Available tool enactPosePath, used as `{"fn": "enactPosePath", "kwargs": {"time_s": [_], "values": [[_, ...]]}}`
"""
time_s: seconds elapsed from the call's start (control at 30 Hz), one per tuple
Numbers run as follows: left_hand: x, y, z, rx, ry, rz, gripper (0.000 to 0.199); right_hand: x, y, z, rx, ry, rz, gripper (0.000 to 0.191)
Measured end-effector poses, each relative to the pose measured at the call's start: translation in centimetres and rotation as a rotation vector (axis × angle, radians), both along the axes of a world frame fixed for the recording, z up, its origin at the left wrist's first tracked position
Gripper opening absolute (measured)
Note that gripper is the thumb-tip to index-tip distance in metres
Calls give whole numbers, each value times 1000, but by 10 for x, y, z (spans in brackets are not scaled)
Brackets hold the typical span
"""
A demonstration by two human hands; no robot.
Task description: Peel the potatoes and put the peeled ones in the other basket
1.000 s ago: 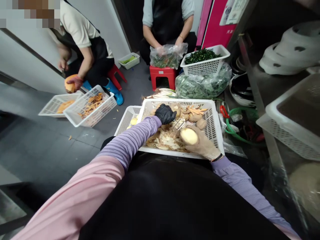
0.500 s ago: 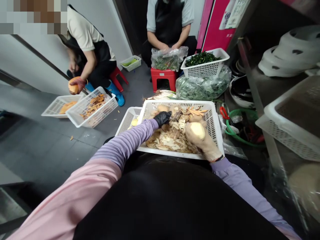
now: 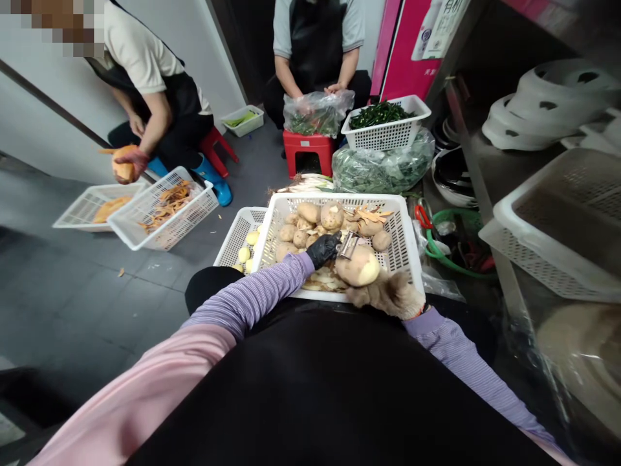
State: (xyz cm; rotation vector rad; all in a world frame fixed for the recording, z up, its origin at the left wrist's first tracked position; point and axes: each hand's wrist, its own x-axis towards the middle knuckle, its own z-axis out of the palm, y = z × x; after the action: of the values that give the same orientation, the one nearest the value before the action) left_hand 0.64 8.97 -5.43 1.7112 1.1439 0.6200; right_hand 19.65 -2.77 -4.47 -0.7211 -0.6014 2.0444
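Note:
My left hand (image 3: 324,250), in a black glove, is closed on a metal peeler (image 3: 348,244). The peeler's head lies against a large, partly peeled potato (image 3: 357,265) with a pale yellow patch at its right end. Wearing a light, soiled glove, my right hand (image 3: 388,294) grips that potato from below and the right. Both hands are over a white basket (image 3: 414,259) on my lap, which holds several unpeeled potatoes (image 3: 308,211), orange peelings (image 3: 371,215) and pale peelings (image 3: 323,281).
Peeled potatoes (image 3: 244,254) lie in a second basket (image 3: 228,236) at the left. Two people sit ahead, one beside baskets of orange peelings (image 3: 167,207). Greens fill a basket (image 3: 383,139) and a bag (image 3: 383,168). A metal shelf (image 3: 490,213) stands at the right.
The peeler has come onto the large potato, which is turned and lower left with my right hand. My left hand has moved slightly right and down relative to the basket. More whole potatoes show.

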Motion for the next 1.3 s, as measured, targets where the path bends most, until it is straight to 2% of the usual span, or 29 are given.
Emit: {"fn": "enactPosePath", "kwargs": {"time_s": [0.07, 0.2, 0.27, 0.33, 0.47, 0.57, 0.67, 0.77, 0.83, 0.87, 0.93, 1.03, 1.17, 1.3], "values": [[-3, 6, 5, 163, 193, -73, 56, -13, -1, 5, -127, 79, -51, 77], [0, 14, 10, 551, 558, -303, 61, -32, 8, 4, -452, 48, -158, 41], [1, 17, 12, 703, 687, -390, 66, -33, 12, 1, -490, 82, -186, 29], [2, 17, 16, 763, 756, -398, 70, -30, 15, -3, -470, 114, -220, 28], [11, 11, 32, 800, 794, -394, 68, -27, 18, -10, -538, 100, -313, 41], [23, 5, 40, 858, 800, -458, 62, -28, 23, -15, -554, 76, -370, 37], [28, 14, 39, 836, 851, -495, 56, -28, 27, -16, -562, 38, -446, 32], [17, 36, 31, 713, 966, -355, 53, -28, 28, -15, -592, 35, -460, 30], [10, 48, 27, 626, 1014, -208, 53, -28, 29, -14, -550, 44, -471, 32], [8, 51, 25, 612, 1005, -175, 54, -28, 30, -14, -515, 33, -483, 32], [9, 54, 22, 650, 942, -214, 56, -29, 33, -13, -439, -8, -491, 32], [13, 58, 18, 675, 921, -313, 54, -28, 36, -12, -370, -50, -428, 32], [6, 71, 19, 551, 1028, -200, 52, -22, 35, -12, -220, -70, -352, 39], [2, 75, 23, 608, 909, -198, 59, -18, 33, -15, -89, -109, -384, 51]]}}
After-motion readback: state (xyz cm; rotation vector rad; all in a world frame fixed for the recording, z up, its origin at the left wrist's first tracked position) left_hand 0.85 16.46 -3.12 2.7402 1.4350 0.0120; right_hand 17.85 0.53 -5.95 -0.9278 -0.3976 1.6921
